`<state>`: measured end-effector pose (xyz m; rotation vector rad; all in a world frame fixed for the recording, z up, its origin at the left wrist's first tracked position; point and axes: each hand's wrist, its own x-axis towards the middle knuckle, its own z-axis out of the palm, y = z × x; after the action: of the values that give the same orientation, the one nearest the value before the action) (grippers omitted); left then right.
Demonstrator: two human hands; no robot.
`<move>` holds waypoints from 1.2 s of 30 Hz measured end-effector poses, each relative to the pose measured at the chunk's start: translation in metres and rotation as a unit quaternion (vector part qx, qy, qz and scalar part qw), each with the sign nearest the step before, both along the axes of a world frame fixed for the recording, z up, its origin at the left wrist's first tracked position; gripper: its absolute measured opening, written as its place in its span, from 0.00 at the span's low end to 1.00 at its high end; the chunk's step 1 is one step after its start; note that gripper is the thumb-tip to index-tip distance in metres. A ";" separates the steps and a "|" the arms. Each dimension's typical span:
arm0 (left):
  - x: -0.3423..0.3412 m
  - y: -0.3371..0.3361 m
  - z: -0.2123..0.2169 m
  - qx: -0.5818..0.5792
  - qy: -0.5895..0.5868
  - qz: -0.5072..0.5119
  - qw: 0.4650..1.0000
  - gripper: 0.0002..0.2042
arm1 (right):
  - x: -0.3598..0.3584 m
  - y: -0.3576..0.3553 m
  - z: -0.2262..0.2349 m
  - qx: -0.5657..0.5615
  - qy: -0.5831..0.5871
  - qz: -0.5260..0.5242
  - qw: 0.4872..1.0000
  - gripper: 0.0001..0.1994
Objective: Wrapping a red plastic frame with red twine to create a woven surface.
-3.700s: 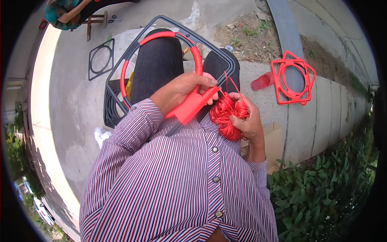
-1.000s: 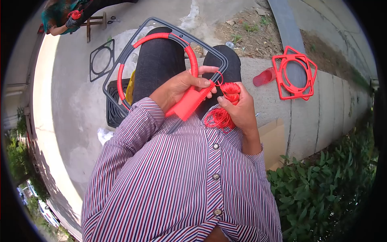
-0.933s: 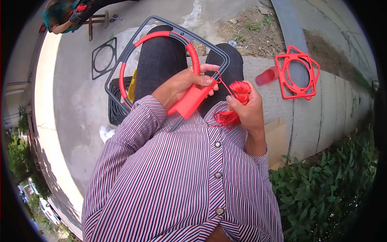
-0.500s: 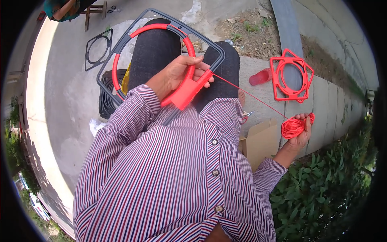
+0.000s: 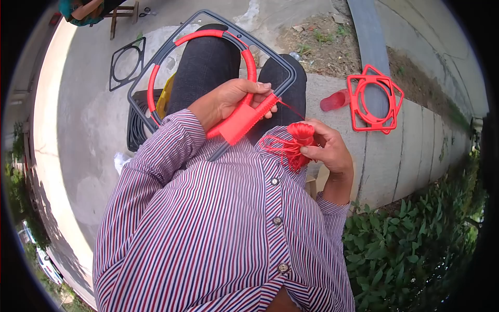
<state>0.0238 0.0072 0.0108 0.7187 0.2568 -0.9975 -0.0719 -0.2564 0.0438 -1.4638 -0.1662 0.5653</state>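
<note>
Concrete ground [image 5: 96,138] spreads around the seated person, its edges bent and cut off by the dark fisheye rim. Across the thighs rests a dark grey square frame [image 5: 289,80] with an inner ring; its near-left part is hidden behind the left forearm and sleeve. Red wrapping [image 5: 232,125] covers stretches of the ring and a flat panel near the shirt. Left grip [image 5: 228,101] is closed around the frame at this panel, thumb on top, other fingers partly hidden beneath. Just right of the frame, the right grip [image 5: 327,147] is curled closed on a red cord bundle [image 5: 301,136], joined to the wrapping by a thin, blurred strand. Farther out lie red frames [image 5: 355,99], a red object [image 5: 335,100] hard to identify, and another dark frame [image 5: 113,70]. Top left, another person [image 5: 86,11] is cut off.
</note>
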 end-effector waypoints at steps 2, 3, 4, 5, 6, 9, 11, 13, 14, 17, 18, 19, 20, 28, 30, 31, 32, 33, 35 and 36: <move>-0.001 -0.002 0.012 0.012 0.007 -0.005 1.000 0.12 | 0.021 0.024 0.002 -0.205 -0.144 0.134 0.959 0.24; -0.003 -0.003 0.016 -0.020 0.031 0.008 0.999 0.12 | 0.025 0.037 0.003 -0.294 -0.157 0.096 0.938 0.28; -0.003 0.000 0.020 -0.051 0.051 0.029 0.997 0.12 | 0.033 0.048 0.003 -0.376 -0.173 0.063 0.908 0.31; -0.005 0.002 0.017 -0.052 0.039 0.017 0.998 0.12 | 0.041 0.052 -0.003 -0.378 -0.179 0.060 0.906 0.31; -0.006 0.001 0.013 -0.050 0.020 0.015 0.998 0.12 | 0.049 0.055 -0.014 -0.241 -0.138 -0.038 0.960 0.36; -0.012 -0.005 0.010 -0.028 0.026 0.017 0.999 0.13 | 0.067 0.068 -0.011 0.010 -0.106 -0.142 0.984 0.43; -0.011 -0.006 0.007 -0.026 0.019 0.008 0.999 0.13 | 0.077 0.072 -0.009 0.181 -0.114 -0.142 0.967 0.39; -0.011 -0.006 0.008 -0.023 0.000 0.006 1.000 0.12 | 0.085 0.076 -0.011 0.185 -0.095 -0.146 0.967 0.36; -0.010 -0.006 0.007 -0.025 0.000 0.008 1.000 0.12 | 0.088 0.078 -0.012 0.190 -0.075 -0.150 0.967 0.33; -0.006 -0.007 0.004 -0.047 -0.007 0.018 0.999 0.12 | 0.092 0.073 -0.013 -0.044 -0.096 -0.125 0.987 0.24; -0.006 -0.006 0.005 -0.026 -0.001 0.010 1.000 0.13 | 0.092 0.070 -0.012 -0.046 -0.094 -0.123 0.987 0.24; -0.006 -0.005 0.003 -0.004 0.005 0.005 1.000 0.13 | 0.090 0.070 -0.010 -0.067 -0.177 -0.210 0.959 0.21; -0.005 -0.004 0.003 -0.007 0.009 0.008 1.000 0.13 | 0.087 0.071 0.000 -0.088 -0.258 -0.294 0.916 0.18; -0.001 0.006 0.006 -0.017 0.018 0.056 0.998 0.11 | 0.029 -0.019 -0.019 -0.177 -0.151 -0.140 0.962 0.15; 0.003 0.006 0.004 -0.019 -0.001 0.078 0.997 0.11 | 0.011 -0.032 -0.032 -0.148 -0.077 -0.089 0.982 0.16; 0.001 0.007 0.008 -0.017 -0.004 0.081 0.997 0.12 | 0.001 -0.025 -0.016 0.041 -0.002 -0.229 0.973 0.16; 0.001 0.009 0.007 -0.015 -0.002 0.087 0.996 0.12 | -0.010 -0.016 -0.001 0.225 0.074 -0.355 0.904 0.16; 0.002 0.010 0.005 -0.029 -0.001 0.100 0.995 0.11 | -0.021 -0.053 -0.028 0.335 0.017 -0.304 0.892 0.16; 0.005 0.006 0.006 -0.038 -0.002 0.105 0.994 0.11 | -0.048 -0.092 -0.070 0.443 -0.042 -0.255 0.859 0.17; 0.002 0.005 0.011 -0.042 -0.005 0.116 0.992 0.11 | -0.060 -0.093 -0.077 0.451 -0.017 -0.240 0.859 0.16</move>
<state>0.0260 0.0118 0.0217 0.6020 0.2823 -0.7782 -0.1316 -0.3490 -0.0327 -0.5468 -0.0660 0.0089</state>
